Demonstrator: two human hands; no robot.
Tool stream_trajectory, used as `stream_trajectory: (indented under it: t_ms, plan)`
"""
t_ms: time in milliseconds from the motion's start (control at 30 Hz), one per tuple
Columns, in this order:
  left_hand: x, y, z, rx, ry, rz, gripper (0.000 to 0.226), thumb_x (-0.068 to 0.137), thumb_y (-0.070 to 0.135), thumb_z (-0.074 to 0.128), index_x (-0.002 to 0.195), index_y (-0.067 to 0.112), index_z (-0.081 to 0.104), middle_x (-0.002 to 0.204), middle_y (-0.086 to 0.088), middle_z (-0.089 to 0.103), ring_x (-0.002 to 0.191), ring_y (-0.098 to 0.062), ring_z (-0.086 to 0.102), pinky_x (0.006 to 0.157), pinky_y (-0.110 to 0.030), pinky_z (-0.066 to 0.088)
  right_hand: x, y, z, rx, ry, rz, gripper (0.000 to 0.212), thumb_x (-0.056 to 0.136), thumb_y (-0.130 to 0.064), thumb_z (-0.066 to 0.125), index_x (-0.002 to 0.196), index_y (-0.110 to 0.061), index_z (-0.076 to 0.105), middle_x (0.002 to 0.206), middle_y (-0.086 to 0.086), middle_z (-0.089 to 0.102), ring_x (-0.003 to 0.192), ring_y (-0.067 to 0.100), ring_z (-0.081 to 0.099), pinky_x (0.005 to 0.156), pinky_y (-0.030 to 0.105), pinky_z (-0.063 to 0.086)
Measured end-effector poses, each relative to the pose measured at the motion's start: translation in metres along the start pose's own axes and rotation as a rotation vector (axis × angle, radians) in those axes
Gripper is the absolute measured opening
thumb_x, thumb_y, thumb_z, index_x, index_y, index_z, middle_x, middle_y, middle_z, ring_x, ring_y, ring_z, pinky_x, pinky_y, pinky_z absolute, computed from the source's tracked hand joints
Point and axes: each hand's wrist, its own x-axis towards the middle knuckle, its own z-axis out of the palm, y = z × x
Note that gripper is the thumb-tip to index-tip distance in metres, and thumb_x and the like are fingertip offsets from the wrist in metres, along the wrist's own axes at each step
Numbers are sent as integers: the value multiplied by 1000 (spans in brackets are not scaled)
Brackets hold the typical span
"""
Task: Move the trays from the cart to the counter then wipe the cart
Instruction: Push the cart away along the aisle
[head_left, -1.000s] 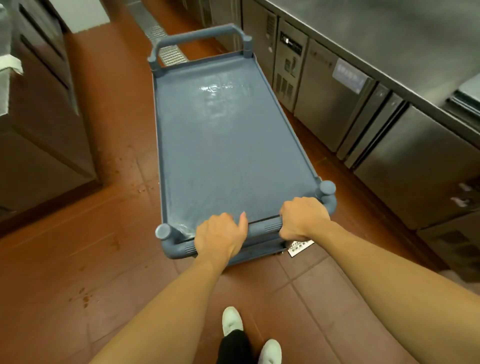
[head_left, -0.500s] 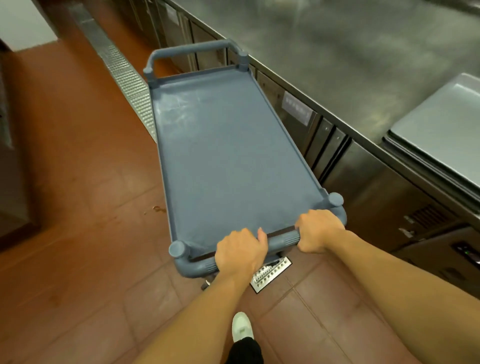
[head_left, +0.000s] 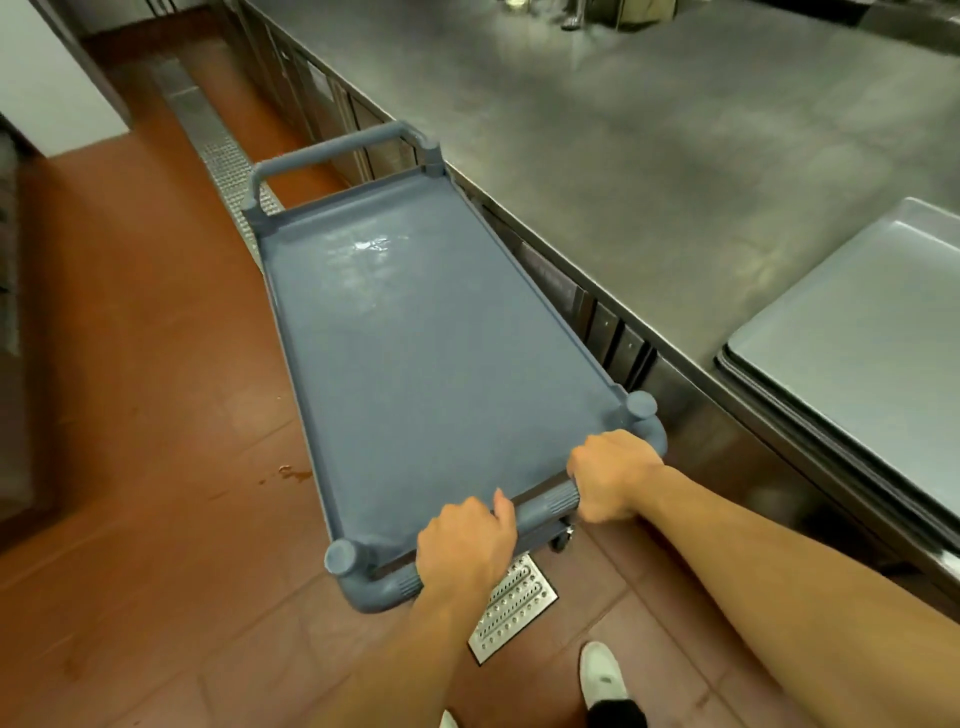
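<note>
I see a floor (head_left: 135, 426) of red-brown tiles, with a small dark stain (head_left: 293, 473) on it. A metal drain grate (head_left: 218, 150) runs along the floor toward the far end, and a perforated drain cover (head_left: 511, 608) is set in the tiles near me. On the right stands a long steel desk (head_left: 649, 135), its top dull and smeared with reflected light. Cabinet doors (head_left: 602, 322) line its front. At upper left I see a white wall (head_left: 47, 88) with a dark edge.
</note>
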Motion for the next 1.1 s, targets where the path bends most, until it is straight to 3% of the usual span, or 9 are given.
stream_trajectory:
  t_ms: [133,267,533,767,933,1100]
  plan:
    - [20,44,1,-47,0,-75,61,99,53,25,74,14,65,77,-8,67,77,-31,65,76,-37,53,19,47,-16,-30,-9,-83,13,64,-32,62,66,-20,58,62,-1,55,57,25,55,57,31,49]
    - [42,68,7,-70,29,-134,63,92,54,22,66,11,59,69,-6,65,67,-30,63,76,-42,58,42,79,-23,-36,-4,-133,6,62,-25,59,65,-20,58,63,2,60,56,23,57,53,29,46]
    - [77,83,0,-31,87,-115,58,99,48,29,68,13,62,68,-4,62,62,-25,57,64,-34,48,69,103,-35,-56,45,-196,7,67,-25,58,63,-21,53,60,1,54,53,22,50,50,27,35]
    - [104,96,-4,-22,115,-150,55,96,48,32,68,12,64,67,-5,60,64,-26,57,65,-34,47,86,121,-43,-42,58,-186,8,67,-26,58,64,-21,53,61,0,51,53,21,47,56,30,41]
    - [116,118,-5,-37,117,-152,54,96,47,33,70,11,64,73,-8,63,67,-31,55,68,-36,46,93,144,-48,-41,43,-158,12,62,-26,57,70,-20,62,66,1,60,58,24,56,56,30,46]
    - [121,135,-3,-43,121,-147,56,96,49,30,67,12,61,69,-6,63,67,-29,59,69,-35,50,98,162,-52,-47,25,-152,12,60,-25,58,68,-19,64,63,2,61,57,23,57,52,27,42]
